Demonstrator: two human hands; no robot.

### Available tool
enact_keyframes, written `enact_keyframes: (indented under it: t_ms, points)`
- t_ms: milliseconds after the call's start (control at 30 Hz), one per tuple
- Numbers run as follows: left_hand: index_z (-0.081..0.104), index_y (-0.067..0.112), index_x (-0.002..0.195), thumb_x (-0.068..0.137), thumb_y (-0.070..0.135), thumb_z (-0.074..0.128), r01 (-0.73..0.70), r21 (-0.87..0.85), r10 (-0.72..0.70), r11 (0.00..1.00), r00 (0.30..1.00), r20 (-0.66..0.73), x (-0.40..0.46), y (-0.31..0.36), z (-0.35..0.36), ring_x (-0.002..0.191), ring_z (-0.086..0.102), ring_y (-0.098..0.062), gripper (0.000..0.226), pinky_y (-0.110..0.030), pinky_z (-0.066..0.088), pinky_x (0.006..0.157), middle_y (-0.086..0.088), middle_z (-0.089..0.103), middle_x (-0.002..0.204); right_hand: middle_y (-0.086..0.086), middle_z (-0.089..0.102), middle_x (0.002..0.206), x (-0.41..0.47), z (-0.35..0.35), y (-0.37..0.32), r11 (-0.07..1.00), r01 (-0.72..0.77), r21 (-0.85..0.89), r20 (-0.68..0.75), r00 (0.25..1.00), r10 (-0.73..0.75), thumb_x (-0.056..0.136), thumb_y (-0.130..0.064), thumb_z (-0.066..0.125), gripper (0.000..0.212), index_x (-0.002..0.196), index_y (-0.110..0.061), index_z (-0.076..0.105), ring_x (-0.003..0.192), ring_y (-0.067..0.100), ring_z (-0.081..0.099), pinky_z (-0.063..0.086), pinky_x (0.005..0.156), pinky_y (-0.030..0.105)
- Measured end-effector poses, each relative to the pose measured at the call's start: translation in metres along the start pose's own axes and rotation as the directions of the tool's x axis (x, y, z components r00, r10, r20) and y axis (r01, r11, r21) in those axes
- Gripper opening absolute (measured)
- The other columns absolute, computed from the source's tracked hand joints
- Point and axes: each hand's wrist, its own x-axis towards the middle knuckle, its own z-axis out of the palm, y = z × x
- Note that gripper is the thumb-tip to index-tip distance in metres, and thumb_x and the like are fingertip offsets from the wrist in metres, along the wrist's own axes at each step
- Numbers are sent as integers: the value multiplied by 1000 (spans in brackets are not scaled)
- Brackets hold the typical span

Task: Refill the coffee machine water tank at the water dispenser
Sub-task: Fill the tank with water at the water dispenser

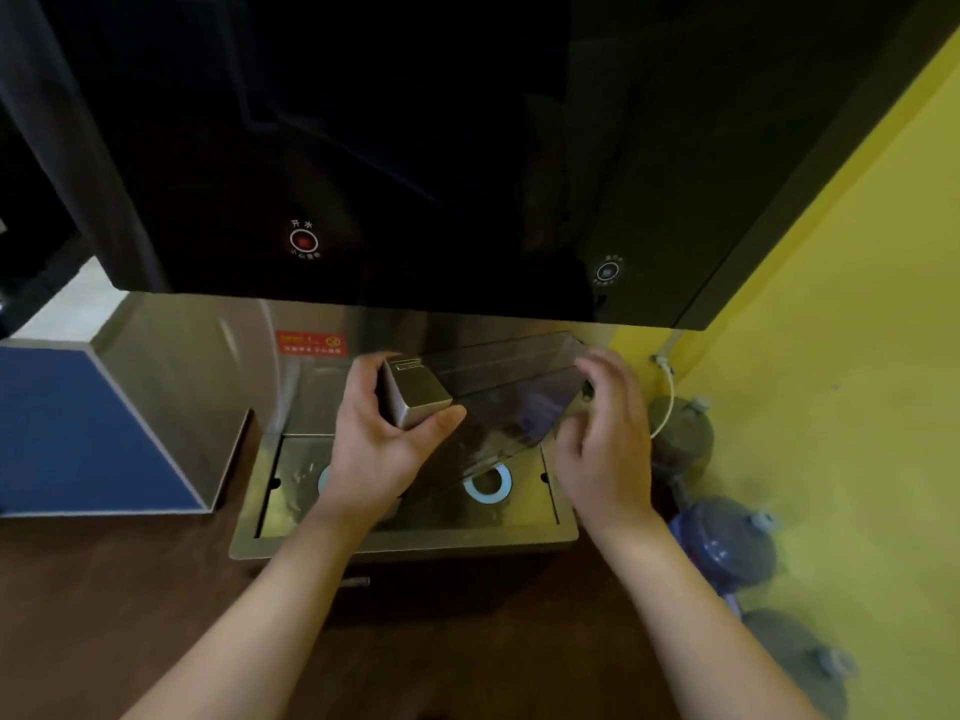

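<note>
The clear, smoky water tank (498, 397) with a silver metal end lies tilted under the black front of the water dispenser (415, 174), above the steel drip tray (405, 537). My left hand (384, 449) grips the tank's silver end. My right hand (608, 439) is at the tank's right end, fingers spread and blurred; whether it touches the tank is unclear. Two round buttons show on the dispenser: a red one (304, 240) at left and a pale one (607, 271) at right. A blue-white ring (487, 483) on the tray lies below the tank.
A blue-sided cabinet (88, 433) stands to the left of the dispenser. Large blue water bottles (727, 543) lie on the yellow-green floor at right, next to a yellow wall (857, 252). A white cable (667, 392) hangs by the dispenser's right side.
</note>
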Motion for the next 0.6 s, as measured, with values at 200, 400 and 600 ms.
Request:
enact_keyframes:
  t_ms: [200, 400, 600]
  points:
    - [52, 26, 114, 65, 39, 87, 21, -69, -25, 997, 998, -56, 1, 0, 3, 98, 69, -26, 62, -53, 55, 88, 3, 65, 105, 16, 9, 163, 35, -12, 1, 986, -2, -166, -15, 1000, -1, 84, 5, 52, 87, 156, -21, 11, 151, 33, 11, 42, 108, 52]
    - [51, 18, 115, 63, 41, 85, -20, -57, 16, 998, 997, -75, 0, 2, 5, 93, 68, -21, 67, -44, 60, 78, -4, 64, 101, 18, 2, 164, 44, -8, 1, 950, 14, -311, 44, 999, 0, 85, 4, 58, 93, 158, -19, 5, 152, 34, 5, 20, 122, 47]
    - [51, 23, 114, 62, 44, 85, -21, -52, 16, 998, 996, -92, -1, 2, 5, 96, 66, -24, 66, -45, 60, 78, -7, 63, 103, 18, 2, 164, 44, -10, 3, 929, 33, -369, 77, 997, -5, 84, 0, 61, 90, 157, -19, 13, 151, 36, 6, 16, 122, 46]
